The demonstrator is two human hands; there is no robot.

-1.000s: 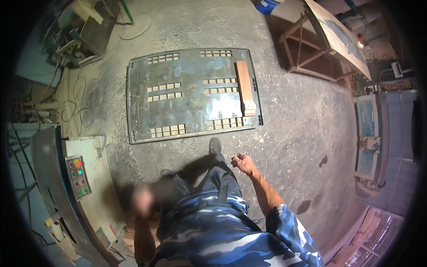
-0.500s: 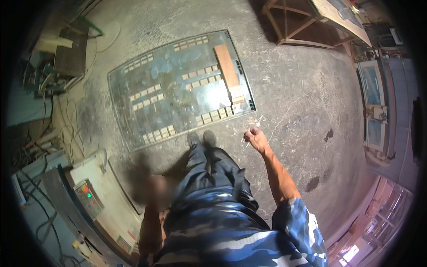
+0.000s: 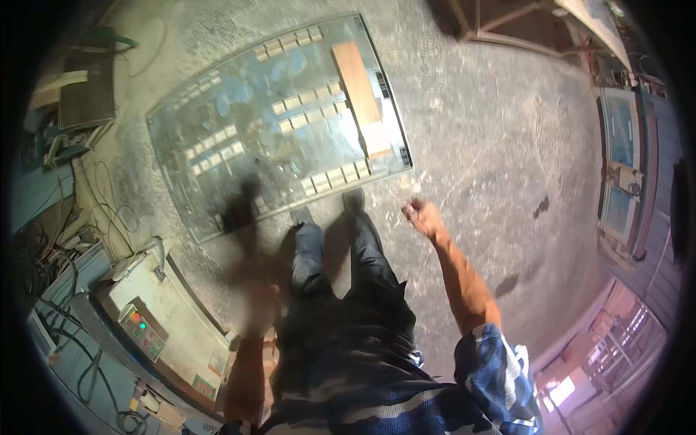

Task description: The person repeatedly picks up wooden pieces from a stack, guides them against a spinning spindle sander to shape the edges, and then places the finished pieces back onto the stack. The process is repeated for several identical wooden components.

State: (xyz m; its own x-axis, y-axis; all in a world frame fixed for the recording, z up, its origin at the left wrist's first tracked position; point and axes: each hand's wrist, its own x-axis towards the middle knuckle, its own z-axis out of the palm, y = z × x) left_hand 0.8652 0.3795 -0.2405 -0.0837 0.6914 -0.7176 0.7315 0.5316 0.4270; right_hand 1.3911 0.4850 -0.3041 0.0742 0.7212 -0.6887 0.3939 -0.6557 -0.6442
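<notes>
My right hand (image 3: 422, 217) is held out over the floor with its fingers curled closed; whatever may be in them is hidden. My left hand (image 3: 259, 308) hangs low by my left leg, smeared by motion, so its fingers cannot be read. Ahead of my feet lies a large, glossy, dark-edged sheet (image 3: 217, 156). Rows of small pale blocks (image 3: 335, 176) are laid out across it. A flat wooden board (image 3: 357, 80) rests along its right side, with a paler piece (image 3: 375, 138) at its near end. Neither hand touches the sheet.
At the lower left stands a machine cabinet with a button panel (image 3: 143, 332) and loose cables (image 3: 90, 373). A wooden-framed table (image 3: 518, 40) is at the far right. Framed panels (image 3: 622, 163) lean along the right side. Another bench (image 3: 87, 101) stands far left.
The sheet now appears nearer and further left. My feet have moved apart, the right one reaching the sheet's near edge. The left hand's shadow has moved onto the sheet. My right hand remains closed.
</notes>
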